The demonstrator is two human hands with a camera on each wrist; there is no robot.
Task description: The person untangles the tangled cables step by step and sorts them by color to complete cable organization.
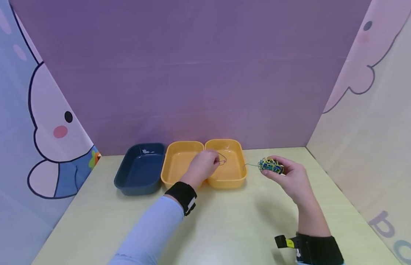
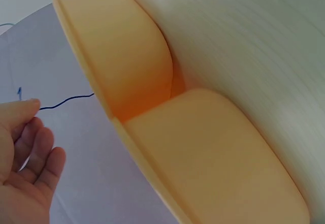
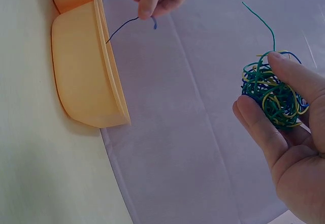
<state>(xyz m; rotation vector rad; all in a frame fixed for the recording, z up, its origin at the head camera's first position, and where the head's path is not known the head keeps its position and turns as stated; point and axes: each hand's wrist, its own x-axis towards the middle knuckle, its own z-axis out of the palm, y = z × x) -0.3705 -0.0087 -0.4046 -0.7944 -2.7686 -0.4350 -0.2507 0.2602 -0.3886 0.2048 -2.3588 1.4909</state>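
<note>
My left hand is over the two yellow trays, pinching a thin blue wire between thumb and fingertip. The wire trails down toward the right-hand yellow tray, and its lower end is hidden by the tray wall in the wrist views. To the right of the trays, my right hand holds up a tangled ball of green, yellow and blue wire between thumb and fingers. One loose green end sticks out of the ball toward the trays.
A dark blue tray stands at the left, beside the middle yellow tray. All three trays sit on a pale wooden table against a purple backdrop. Printed side panels flank the table.
</note>
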